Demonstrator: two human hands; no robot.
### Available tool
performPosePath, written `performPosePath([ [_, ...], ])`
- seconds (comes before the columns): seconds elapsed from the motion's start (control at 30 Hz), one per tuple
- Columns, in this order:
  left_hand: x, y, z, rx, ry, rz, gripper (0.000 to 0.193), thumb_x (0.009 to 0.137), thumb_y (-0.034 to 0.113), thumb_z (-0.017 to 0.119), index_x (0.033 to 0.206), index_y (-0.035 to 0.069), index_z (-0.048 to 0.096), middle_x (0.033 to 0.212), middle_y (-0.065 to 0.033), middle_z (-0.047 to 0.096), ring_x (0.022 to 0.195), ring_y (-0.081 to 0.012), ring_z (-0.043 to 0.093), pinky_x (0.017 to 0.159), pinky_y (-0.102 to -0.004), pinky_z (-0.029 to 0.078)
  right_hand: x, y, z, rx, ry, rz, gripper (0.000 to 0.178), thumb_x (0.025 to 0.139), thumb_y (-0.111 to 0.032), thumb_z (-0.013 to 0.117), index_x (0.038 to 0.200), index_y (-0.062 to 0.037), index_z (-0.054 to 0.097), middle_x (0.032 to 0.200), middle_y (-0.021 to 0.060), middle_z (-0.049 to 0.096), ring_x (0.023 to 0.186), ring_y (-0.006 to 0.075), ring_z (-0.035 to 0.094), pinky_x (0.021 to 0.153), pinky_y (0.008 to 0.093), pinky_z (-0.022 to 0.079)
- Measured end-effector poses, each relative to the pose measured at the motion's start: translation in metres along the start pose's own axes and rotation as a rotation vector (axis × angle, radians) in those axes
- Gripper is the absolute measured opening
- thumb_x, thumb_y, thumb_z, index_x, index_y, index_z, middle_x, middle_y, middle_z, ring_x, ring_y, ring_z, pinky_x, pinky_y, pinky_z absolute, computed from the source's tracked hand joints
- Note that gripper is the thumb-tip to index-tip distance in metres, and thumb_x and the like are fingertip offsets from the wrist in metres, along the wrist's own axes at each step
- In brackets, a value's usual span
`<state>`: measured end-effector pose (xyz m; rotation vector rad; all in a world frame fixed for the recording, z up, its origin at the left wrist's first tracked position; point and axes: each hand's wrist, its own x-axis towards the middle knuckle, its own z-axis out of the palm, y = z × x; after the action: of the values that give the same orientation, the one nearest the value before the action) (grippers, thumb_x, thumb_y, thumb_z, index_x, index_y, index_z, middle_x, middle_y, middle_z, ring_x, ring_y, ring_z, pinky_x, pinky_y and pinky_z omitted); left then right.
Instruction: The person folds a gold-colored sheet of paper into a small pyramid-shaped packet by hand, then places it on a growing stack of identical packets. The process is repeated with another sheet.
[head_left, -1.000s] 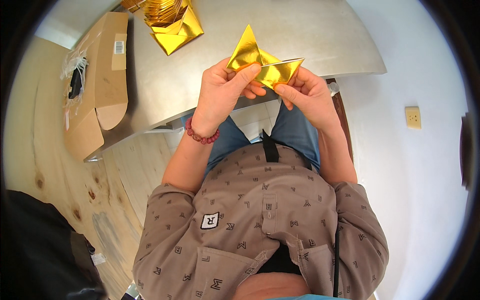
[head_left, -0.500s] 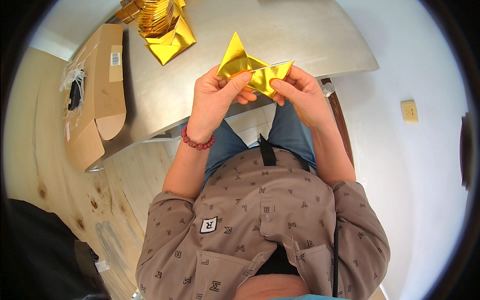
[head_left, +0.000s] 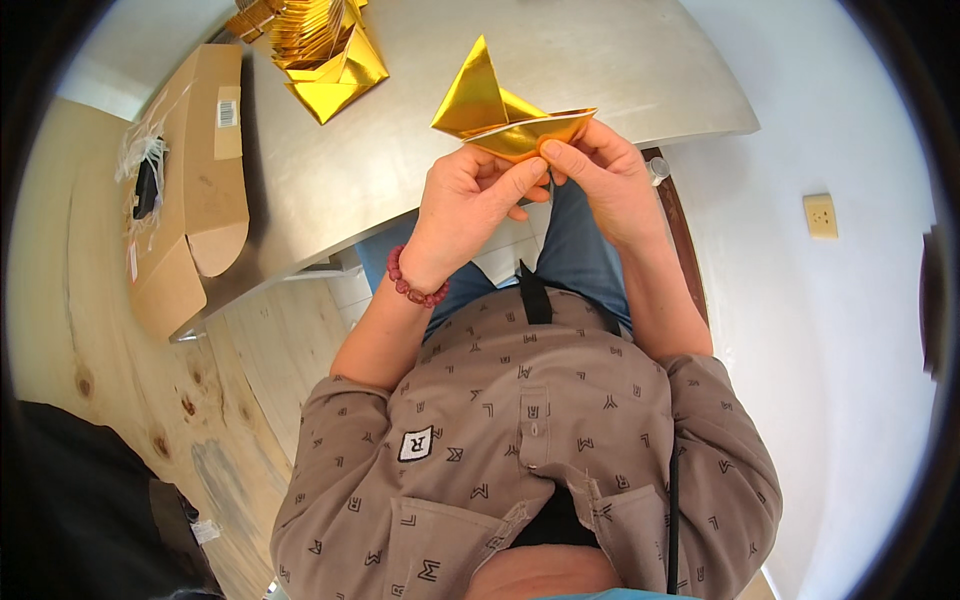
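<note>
A folded piece of shiny gold paper (head_left: 470, 92) is held up in front of me, near the table's front edge. One pointed flap stands up on its left, and a boat-like fold with a pale edge runs to the right. My left hand (head_left: 478, 195), with a red bead bracelet on the wrist, pinches the lower edge of the paper near its middle. My right hand (head_left: 603, 180) grips the right part, thumb on the near side and fingers behind. Both thumbs lie close together. The fingertips behind the paper are partly hidden.
A metal table (head_left: 560, 50) spreads ahead of me. At its far left lies a stack of folded gold paper pieces (head_left: 325, 70). An open cardboard box (head_left: 205, 180) with plastic wrapping rests along the left edge. A wall with an outlet (head_left: 820, 216) stands to the right.
My left hand has slid right and down along the paper, toward my right thumb. The paper has risen slightly, and its right fold has opened a little along the top edge.
</note>
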<state>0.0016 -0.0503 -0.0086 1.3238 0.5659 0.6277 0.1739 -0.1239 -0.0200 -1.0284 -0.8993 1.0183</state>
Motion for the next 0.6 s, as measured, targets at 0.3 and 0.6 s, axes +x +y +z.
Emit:
performPosePath([
  [0.3,-0.002,0.0053,0.0016,-0.006,-0.076,-0.032,0.02,0.104,0.019,0.065,0.109,0.0,0.071,0.093,-0.0031,0.075,0.072,-0.007,0.067,0.061,-0.0227,0.055,-0.005,-0.0038,0.0036,-0.007,-0.019,0.032,0.018,0.1,-0.017,0.073,0.111,-0.0023,0.071,0.093,-0.001,0.071,0.078,0.0044,0.062,0.066,0.0216,0.051],
  [0.6,-0.0009,0.0035,0.0027,-0.009,-0.122,0.029,0.018,0.104,0.018,0.066,0.105,0.001,0.071,0.088,-0.0031,0.073,0.066,-0.0051,0.063,0.056,-0.021,0.051,-0.0059,-0.0078,0.004,-0.034,-0.008,0.0,0.019,0.101,-0.019,0.073,0.111,-0.0027,0.07,0.091,-0.0006,0.07,0.075,0.0045,0.06,0.067,0.022,0.05],
])
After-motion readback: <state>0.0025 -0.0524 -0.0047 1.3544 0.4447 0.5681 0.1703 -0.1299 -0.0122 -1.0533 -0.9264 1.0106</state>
